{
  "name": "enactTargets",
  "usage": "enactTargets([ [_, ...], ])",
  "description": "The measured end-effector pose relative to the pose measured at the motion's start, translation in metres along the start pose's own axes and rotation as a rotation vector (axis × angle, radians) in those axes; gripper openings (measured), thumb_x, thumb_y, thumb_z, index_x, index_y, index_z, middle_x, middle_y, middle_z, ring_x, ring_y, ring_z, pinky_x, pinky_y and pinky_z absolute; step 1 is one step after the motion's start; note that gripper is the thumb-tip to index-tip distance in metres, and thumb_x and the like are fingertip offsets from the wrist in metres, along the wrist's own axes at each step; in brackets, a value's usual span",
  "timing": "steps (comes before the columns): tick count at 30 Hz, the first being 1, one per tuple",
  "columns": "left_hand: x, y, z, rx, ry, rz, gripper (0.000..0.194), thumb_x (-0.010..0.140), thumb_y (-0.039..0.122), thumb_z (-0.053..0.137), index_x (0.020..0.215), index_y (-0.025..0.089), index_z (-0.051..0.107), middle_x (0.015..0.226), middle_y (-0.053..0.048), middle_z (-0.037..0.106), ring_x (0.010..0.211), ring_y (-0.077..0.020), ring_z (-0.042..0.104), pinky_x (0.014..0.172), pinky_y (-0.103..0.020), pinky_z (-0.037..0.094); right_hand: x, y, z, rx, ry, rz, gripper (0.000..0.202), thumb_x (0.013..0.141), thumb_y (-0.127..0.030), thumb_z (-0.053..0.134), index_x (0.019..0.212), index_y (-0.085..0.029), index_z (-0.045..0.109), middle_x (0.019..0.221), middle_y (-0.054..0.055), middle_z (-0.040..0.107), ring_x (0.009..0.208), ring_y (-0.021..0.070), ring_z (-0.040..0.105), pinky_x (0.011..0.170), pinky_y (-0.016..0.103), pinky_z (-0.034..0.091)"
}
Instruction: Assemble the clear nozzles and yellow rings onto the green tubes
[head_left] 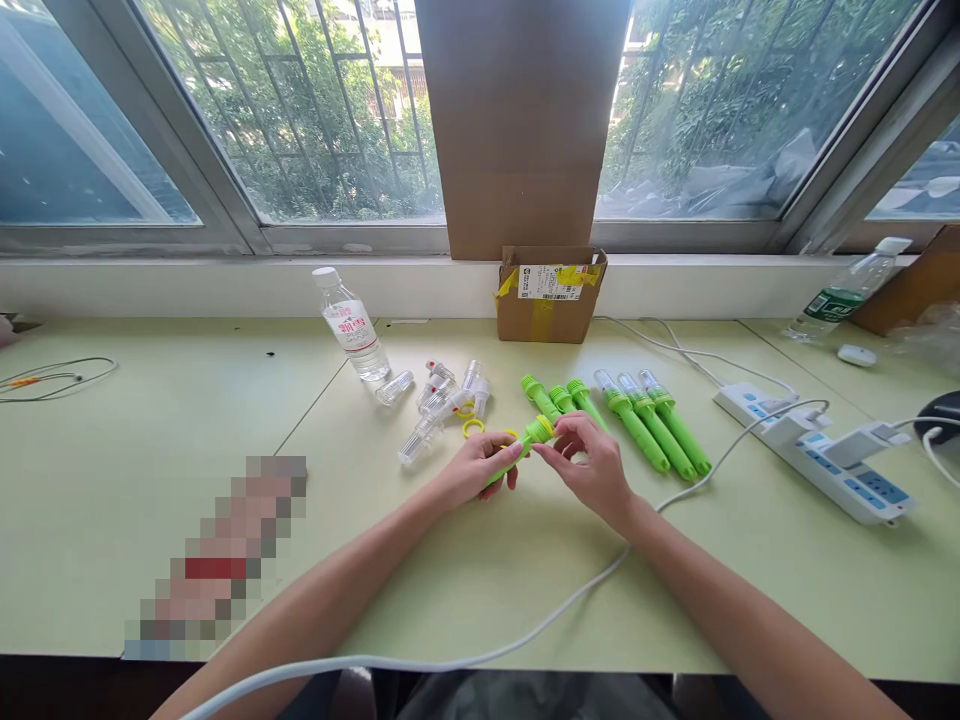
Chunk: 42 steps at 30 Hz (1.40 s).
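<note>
Power strip (pixel 832 475), cardboard box (pixel 516 318) — water bottles (pixel 352 328); windows (pixel 337 110)

Red Chinese characters on bottle label (pixel 351 325), carton label (pixel 550 282) unreadable

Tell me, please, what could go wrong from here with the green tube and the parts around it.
The yellow ring at the mouth of the green tube might seat crookedly or slip as the right hand works there. The white cable, running beneath the right forearm, could snag.
</note>
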<state>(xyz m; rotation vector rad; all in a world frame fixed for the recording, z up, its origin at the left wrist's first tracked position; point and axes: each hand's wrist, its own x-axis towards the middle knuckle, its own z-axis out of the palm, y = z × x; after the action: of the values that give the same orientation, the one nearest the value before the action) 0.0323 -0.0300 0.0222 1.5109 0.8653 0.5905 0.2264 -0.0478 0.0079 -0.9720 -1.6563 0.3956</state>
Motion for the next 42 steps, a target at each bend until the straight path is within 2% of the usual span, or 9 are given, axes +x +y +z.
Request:
enactTargets([
  [13, 0.0, -0.001, 0.0, -0.174, -0.072, -0.061, 0.041, 0.087, 0.055, 0.048, 0.089, 0.015, 0.056, 0.062, -0.001, 0.064, 0.032, -0.004, 0.041, 0.034, -0.017, 0.028, -0.001, -0.003, -0.001, 0.012, 0.016, -0.031, 0.022, 0.081, -0.031, 0.069, 0.085, -0.021, 0.05, 0.09, 0.004, 0.059, 0.053, 0.0095, 0.059, 0.046, 0.025, 0.054],
  [23, 0.001, -0.003, -0.003, -0.301, -0.079, -0.125, 0.044, 0.085, 0.056, 0.049, 0.09, 0.013, 0.058, 0.058, -0.003, 0.065, 0.029, -0.0053, 0.04, 0.032, -0.018, 0.024, 0.0, 0.0, -0.002, 0.06, -0.027, -0.03, 0.022, 0.08, -0.027, 0.069, 0.091, -0.021, 0.051, 0.093, 0.004, 0.058, 0.057, 0.0099, 0.062, 0.047, 0.024, 0.055],
  [30, 0.001, -0.002, -0.006, -0.286, -0.138, -0.153, 0.048, 0.09, 0.057, 0.038, 0.09, 0.013, 0.058, 0.055, -0.004, 0.064, 0.029, -0.006, 0.039, 0.032, -0.018, 0.027, 0.0, 0.0, -0.002, 0.077, -0.023, -0.017, 0.018, 0.08, -0.026, 0.069, 0.087, -0.021, 0.053, 0.093, 0.004, 0.058, 0.057, 0.0102, 0.062, 0.048, 0.024, 0.054],
  [34, -0.002, 0.004, -0.003, -0.187, -0.131, -0.117, 0.048, 0.09, 0.058, 0.039, 0.099, 0.014, 0.056, 0.058, -0.002, 0.064, 0.029, -0.0051, 0.038, 0.032, -0.018, 0.026, -0.002, 0.002, -0.001, 0.04, -0.007, -0.021, 0.017, 0.082, -0.027, 0.067, 0.087, -0.021, 0.052, 0.093, 0.004, 0.058, 0.053, 0.0094, 0.06, 0.05, 0.026, 0.054],
  [37, -0.004, 0.006, 0.001, -0.03, -0.077, -0.081, 0.044, 0.082, 0.055, 0.055, 0.106, 0.018, 0.049, 0.067, 0.001, 0.065, 0.034, -0.0055, 0.042, 0.034, -0.017, 0.028, -0.004, 0.003, 0.0, -0.006, -0.007, -0.037, 0.016, 0.083, -0.027, 0.066, 0.087, -0.021, 0.052, 0.09, 0.004, 0.058, 0.05, 0.0091, 0.057, 0.049, 0.027, 0.053],
  [39, -0.003, 0.006, 0.003, 0.066, 0.007, -0.051, 0.043, 0.077, 0.053, 0.063, 0.101, 0.021, 0.048, 0.066, 0.005, 0.059, 0.039, -0.0062, 0.045, 0.036, -0.018, 0.03, -0.004, 0.004, 0.0, -0.038, -0.015, -0.043, 0.015, 0.083, -0.027, 0.066, 0.088, -0.022, 0.053, 0.088, 0.003, 0.058, 0.049, 0.0093, 0.056, 0.048, 0.027, 0.051],
  [42, 0.0, 0.0, 0.005, 0.246, 0.18, 0.072, 0.034, 0.076, 0.049, 0.065, 0.088, 0.02, 0.05, 0.06, 0.007, 0.048, 0.048, -0.0074, 0.045, 0.045, -0.019, 0.033, -0.003, 0.004, 0.0, -0.076, -0.016, -0.036, 0.015, 0.083, -0.028, 0.066, 0.087, -0.022, 0.053, 0.085, 0.003, 0.057, 0.049, 0.0099, 0.056, 0.047, 0.026, 0.05],
])
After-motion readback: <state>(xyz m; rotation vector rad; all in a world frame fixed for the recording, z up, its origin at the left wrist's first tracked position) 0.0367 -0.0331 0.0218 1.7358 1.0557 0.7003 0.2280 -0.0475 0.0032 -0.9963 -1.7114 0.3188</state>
